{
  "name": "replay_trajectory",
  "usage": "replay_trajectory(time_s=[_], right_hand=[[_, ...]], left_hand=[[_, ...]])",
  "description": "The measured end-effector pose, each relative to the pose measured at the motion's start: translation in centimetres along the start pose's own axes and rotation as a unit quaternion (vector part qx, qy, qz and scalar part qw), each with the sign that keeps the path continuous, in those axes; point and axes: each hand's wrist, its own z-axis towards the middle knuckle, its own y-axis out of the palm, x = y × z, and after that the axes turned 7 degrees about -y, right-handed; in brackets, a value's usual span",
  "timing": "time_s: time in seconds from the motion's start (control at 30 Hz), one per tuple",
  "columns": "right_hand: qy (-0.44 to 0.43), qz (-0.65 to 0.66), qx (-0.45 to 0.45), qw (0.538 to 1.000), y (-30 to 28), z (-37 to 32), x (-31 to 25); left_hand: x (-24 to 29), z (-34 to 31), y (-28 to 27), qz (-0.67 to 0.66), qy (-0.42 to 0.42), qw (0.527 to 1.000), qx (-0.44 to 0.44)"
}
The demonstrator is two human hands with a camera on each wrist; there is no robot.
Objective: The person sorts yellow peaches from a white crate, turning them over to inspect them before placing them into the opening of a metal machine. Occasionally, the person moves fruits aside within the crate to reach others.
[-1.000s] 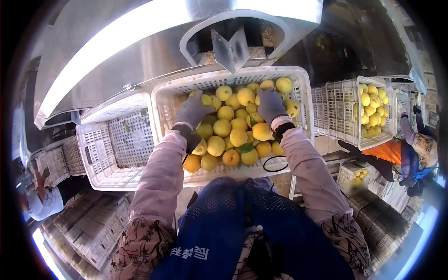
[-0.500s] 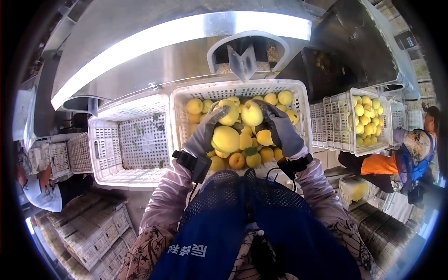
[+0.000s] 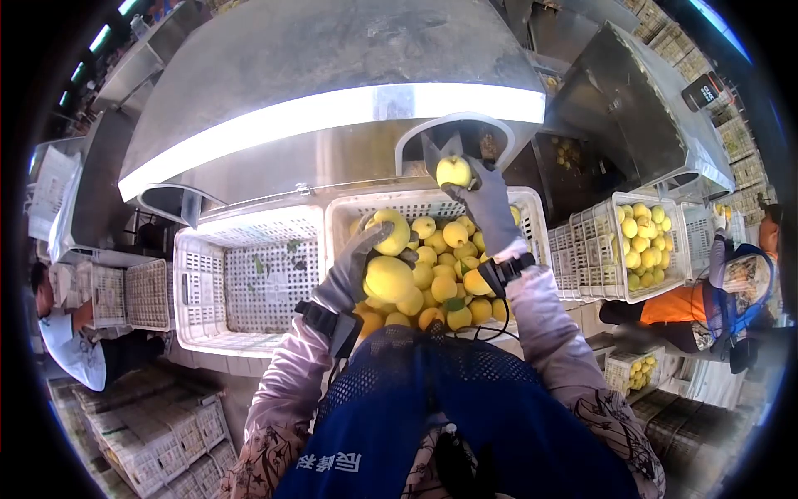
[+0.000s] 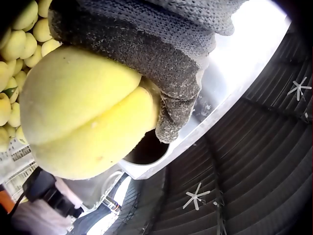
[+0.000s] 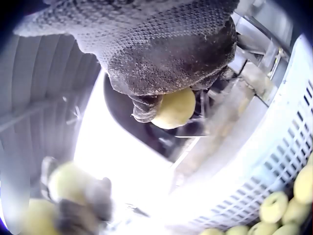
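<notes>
Crate (image 3: 416, 203) shows whole overhead; wrist views close on gripped fruit (image 4: 88, 112).

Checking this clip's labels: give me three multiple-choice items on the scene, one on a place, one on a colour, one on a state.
1. Where is the fruit that the right hand holds?
A) on the floor
B) at the chute opening
C) in a bucket

2. What colour are the gloves?
A) grey
B) red
C) white

3. How is the left crate?
A) heaped with fruit
B) overturned
C) fruitless, with a few leaves

B: the hand holds it at the opening.
A: both gloves are grey.
C: only leaves lie in it.
</notes>
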Motion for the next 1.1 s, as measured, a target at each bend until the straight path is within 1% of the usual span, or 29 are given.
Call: replay_trajectory(time_s=[0.03, 0.1, 0.13, 0.17, 0.2, 0.3, 0.33, 0.37, 0.4, 0.47, 0.5, 0.53, 0.57, 0.6, 0.63, 0.67, 0.7, 0.73, 0.77, 0.8, 0.83, 0.87, 0.93, 0.97, 1.0, 1.07, 1.1], right_hand=[[-0.002, 0.002, 0.002, 1.000, 0.9, 0.5, 1.0], [-0.016, -0.023, 0.050, 0.998, 2.8, 1.6, 3.2], [-0.017, -0.022, 0.047, 0.998, 3.0, 1.9, 3.3], [-0.015, 0.003, 0.038, 0.999, 2.9, 2.0, 3.4], [-0.012, 0.027, 0.030, 0.999, 2.8, 2.1, 3.3], [-0.017, 0.000, 0.039, 0.999, 3.2, 2.9, 3.6], [-0.015, -0.022, 0.045, 0.999, 3.3, 3.5, 3.9], [-0.021, -0.134, 0.066, 0.988, 3.5, 4.7, 3.2], [-0.022, -0.142, 0.066, 0.987, 3.7, 5.7, 3.7], [-0.034, -0.155, 0.075, 0.985, 2.8, 6.0, 2.5], [-0.057, -0.164, 0.092, 0.981, 2.9, 6.2, 3.6], [-0.053, -0.129, 0.101, 0.985, 2.7, 6.1, 3.7], [-0.035, -0.099, 0.091, 0.990, 1.9, 4.8, 2.2], [-0.016, -0.067, 0.078, 0.995, 0.6, 3.3, -0.6], [-0.038, 0.063, 0.018, 0.997, -0.8, 1.0, -3.3], [0.004, 0.098, -0.038, 0.994, 0.2, -0.6, -1.5], [0.057, 0.131, -0.132, 0.981, -0.8, -2.3, -4.2], [0.111, 0.161, -0.222, 0.955, -1.9, -4.4, -7.1], [0.077, 0.160, -0.244, 0.954, -0.9, -6.2, -6.5], [0.043, 0.159, -0.265, 0.950, 0.3, -7.7, -5.4], [0.023, 0.160, -0.258, 0.952, 0.9, -8.5, -5.6], [0.021, 0.157, -0.256, 0.954, 1.3, -8.6, -5.3], [-0.060, 0.096, -0.162, 0.980, 1.6, -8.6, -5.5], [-0.055, 0.054, -0.131, 0.988, 0.9, -8.9, -6.6], [-0.056, 0.051, -0.129, 0.989, 0.8, -8.9, -6.7], [0.001, 0.155, -0.148, 0.977, 0.3, -8.8, -6.6], [0.002, 0.152, -0.146, 0.978, 0.2, -8.7, -6.2]], left_hand=[[-0.1, -0.3, -0.1, 0.005, 0.006, 1.000, 0.011], [-0.6, -0.9, -0.8, 0.032, 0.034, 0.998, 0.044], [-3.0, 0.5, -6.4, 0.151, 0.086, 0.981, 0.089], [-3.0, -0.2, -6.4, 0.150, 0.086, 0.981, 0.091], [-2.5, -1.0, -5.6, 0.092, 0.060, 0.991, 0.082], [-1.3, -2.7, -3.5, -0.084, -0.022, 0.995, 0.052], [-1.5, -2.5, -3.6, -0.085, -0.021, 0.995, 0.054], [-1.9, -2.3, -3.6, -0.014, 0.008, 0.997, 0.072], [-2.4, -2.4, -3.6, 0.059, 0.034, 0.993, 0.092], [-2.2, -2.3, -3.0, 0.056, 0.028, 0.993, 0.102], [-2.1, -1.7, -2.6, 0.050, 0.028, 0.993, 0.106], [-2.1, -1.4, -1.9, 0.041, 0.027, 0.993, 0.112], [-1.3, -1.4, 0.0, -0.017, -0.002, 0.992, 0.122], [-1.0, -1.0, 0.0, -0.018, -0.001, 0.996, 0.091], [-1.6, 0.3, -1.2, -0.005, 0.046, 0.997, 0.057], [-0.9, 0.4, -0.1, -0.035, 0.047, 0.995, 0.084], [-0.4, 0.8, 0.8, -0.033, 0.067, 0.992, 0.098], [-0.3, 1.2, 1.4, -0.030, 0.086, 0.990, 0.110], [-0.2, 1.9, 1.7, -0.030, 0.087, 0.990, 0.105], [-0.3, 2.6, 1.9, -0.060, 0.100, 0.988, 0.106], [-0.3, 2.9, 2.2, -0.088, 0.112, 0.984, 0.106], [-0.3, 3.2, 2.6, -0.088, 0.113, 0.984, 0.102], [0.0, 3.4, 3.5, -0.088, 0.114, 0.982, 0.120], [0.2, 2.8, 3.9, -0.020, 0.137, 0.985, 0.106], [0.5, 2.7, 4.5, -0.020, 0.138, 0.985, 0.102], [1.0, 2.4, 6.3, -0.075, 0.091, 0.984, 0.131], [0.8, 2.6, 6.3, -0.076, 0.089, 0.985, 0.128]])
